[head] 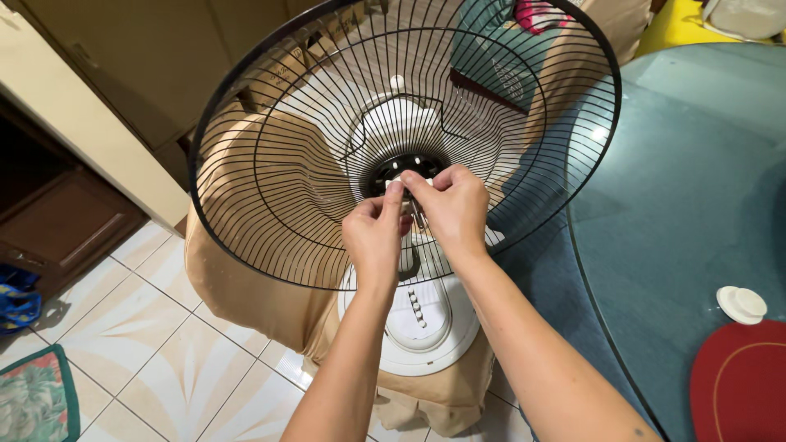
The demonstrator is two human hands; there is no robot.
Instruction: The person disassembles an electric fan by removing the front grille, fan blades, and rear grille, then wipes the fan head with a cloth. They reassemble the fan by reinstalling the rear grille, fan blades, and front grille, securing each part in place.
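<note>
A black wire fan guard (270, 155) stands upright on a white fan body (393, 123), with a black hub ring (385, 168) at its centre. My left hand (375, 233) and my right hand (452, 209) meet at that centre, fingertips pinched together on a small part at the motor shaft. The part itself is mostly hidden by my fingers. Below my hands lies the fan's white round base (426, 327) with a row of buttons.
The fan rests on a chair under a tan cover (246, 286). A round glass table (696, 188) fills the right side, with a small white cap (741, 303) and a red mat (741, 385) on it. Tiled floor (155, 352) and wooden cabinets (147, 65) lie left.
</note>
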